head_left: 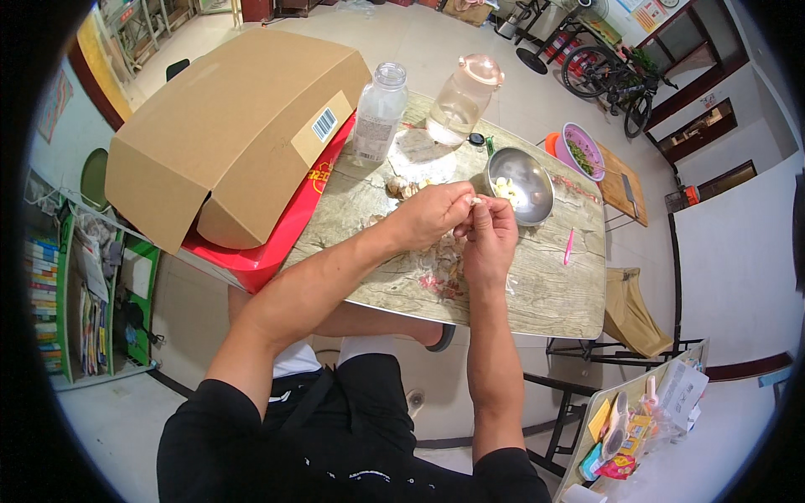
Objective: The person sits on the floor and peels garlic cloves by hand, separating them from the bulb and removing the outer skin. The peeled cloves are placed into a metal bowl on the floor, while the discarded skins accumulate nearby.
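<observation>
My left hand (429,216) and my right hand (490,245) meet over the table, just left of a metal bowl. Both sets of fingers are closed in a pinch on a small pale garlic clove (476,200), mostly covered by the fingertips. Peeled garlic cloves (505,187) lie at the left side inside the metal bowl (539,189). Beyond my left hand sit unpeeled garlic pieces (401,187). Thin loose skins (444,267) are scattered on the table beneath my wrists.
A clear jar (379,117) and a water jug (461,101) stand at the table's far side. A big cardboard box (226,126) rests on a red tray (267,270) at left. A pink pen-like tool (569,247) lies on the wood-patterned table (545,293).
</observation>
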{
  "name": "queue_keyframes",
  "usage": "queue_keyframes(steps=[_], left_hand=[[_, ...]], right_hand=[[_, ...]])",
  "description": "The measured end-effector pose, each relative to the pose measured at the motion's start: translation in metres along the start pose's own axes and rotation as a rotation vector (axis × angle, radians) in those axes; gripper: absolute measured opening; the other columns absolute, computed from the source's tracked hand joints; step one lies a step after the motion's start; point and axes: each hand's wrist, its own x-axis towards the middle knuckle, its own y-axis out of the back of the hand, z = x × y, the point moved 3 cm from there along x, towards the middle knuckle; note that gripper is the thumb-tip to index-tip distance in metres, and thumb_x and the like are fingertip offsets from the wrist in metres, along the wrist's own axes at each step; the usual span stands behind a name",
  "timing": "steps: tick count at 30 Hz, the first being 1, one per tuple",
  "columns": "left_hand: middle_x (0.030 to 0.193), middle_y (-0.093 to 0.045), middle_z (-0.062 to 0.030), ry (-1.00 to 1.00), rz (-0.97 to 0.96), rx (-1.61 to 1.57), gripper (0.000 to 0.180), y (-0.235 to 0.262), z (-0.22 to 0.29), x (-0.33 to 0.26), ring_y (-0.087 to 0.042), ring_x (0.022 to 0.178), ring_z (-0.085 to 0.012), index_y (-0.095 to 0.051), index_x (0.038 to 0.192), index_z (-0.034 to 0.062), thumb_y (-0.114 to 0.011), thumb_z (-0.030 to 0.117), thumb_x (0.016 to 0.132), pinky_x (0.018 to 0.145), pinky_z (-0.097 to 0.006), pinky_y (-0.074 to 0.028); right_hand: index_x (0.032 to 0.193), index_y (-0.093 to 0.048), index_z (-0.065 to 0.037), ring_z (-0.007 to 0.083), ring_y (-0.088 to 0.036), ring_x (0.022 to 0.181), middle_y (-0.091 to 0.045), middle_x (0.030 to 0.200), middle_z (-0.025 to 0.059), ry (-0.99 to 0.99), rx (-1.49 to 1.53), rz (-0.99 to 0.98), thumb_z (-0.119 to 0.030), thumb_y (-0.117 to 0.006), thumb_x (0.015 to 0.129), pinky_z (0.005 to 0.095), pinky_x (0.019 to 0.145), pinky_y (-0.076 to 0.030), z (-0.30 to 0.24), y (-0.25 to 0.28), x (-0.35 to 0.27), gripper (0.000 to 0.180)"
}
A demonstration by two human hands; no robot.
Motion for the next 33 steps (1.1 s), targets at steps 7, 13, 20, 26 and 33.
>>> queue_keyframes(steps=[7, 13, 20, 26, 33], left_hand=[[0.076, -0.064, -0.0103, -0.022, 0.067, 0.071, 0.028, 0.002, 0.001, 0.001, -0.058, 0.073, -0.0153, -0.061, 0.095, -0.0026, -0.053, 0.023, 0.102, 0.069, -0.034, -0.05], [0.069, -0.053, 0.0001, -0.044, 0.08, 0.072, 0.023, 0.003, 0.008, -0.001, -0.046, 0.069, -0.0071, -0.062, 0.09, -0.0007, -0.055, 0.019, 0.101, 0.063, -0.028, -0.044], [0.072, -0.066, -0.0069, -0.098, 0.144, 0.447, 0.024, 0.012, 0.004, 0.0, -0.063, 0.068, -0.0187, -0.065, 0.087, -0.0009, -0.069, 0.022, 0.091, 0.066, -0.034, -0.051], [0.09, -0.072, -0.0127, -0.09, 0.188, 0.261, 0.02, 0.013, 0.011, 0.0, -0.069, 0.081, -0.0241, -0.068, 0.096, -0.0007, -0.071, 0.019, 0.092, 0.076, -0.034, -0.054], [0.095, -0.071, -0.0133, -0.19, 0.169, 0.295, 0.021, 0.019, 0.004, 0.003, -0.068, 0.088, -0.0209, -0.07, 0.11, -0.0015, -0.062, 0.014, 0.099, 0.079, -0.034, -0.054]], right_hand=[[0.108, -0.07, 0.001, 0.0071, -0.058, 0.076, -0.068, 0.09, 0.0016, 0.048, -0.193, 0.114, -0.016, -0.065, 0.103, 0.0234, 0.071, -0.048, -0.003, 0.002, 0.001, 0.018], [0.112, -0.072, 0.004, 0.008, -0.06, 0.081, -0.07, 0.096, 0.0026, 0.098, -0.372, 0.129, -0.013, -0.069, 0.1, 0.0228, 0.074, -0.05, -0.005, 0.007, 0.0, 0.021], [0.114, -0.071, 0.005, 0.0078, -0.062, 0.077, -0.071, 0.093, 0.0039, 0.03, -0.181, 0.158, -0.011, -0.066, 0.101, 0.0225, 0.068, -0.051, -0.007, 0.007, 0.0, 0.021], [0.113, -0.071, 0.005, 0.008, -0.063, 0.074, -0.073, 0.092, 0.0045, 0.031, -0.151, 0.147, -0.008, -0.065, 0.101, 0.0226, 0.065, -0.05, -0.004, 0.005, 0.001, 0.019], [0.109, -0.071, 0.004, 0.0078, -0.062, 0.069, -0.072, 0.089, 0.0038, 0.006, -0.384, 0.125, -0.012, -0.063, 0.102, 0.022, 0.063, -0.048, -0.009, 0.0, -0.001, 0.018]])
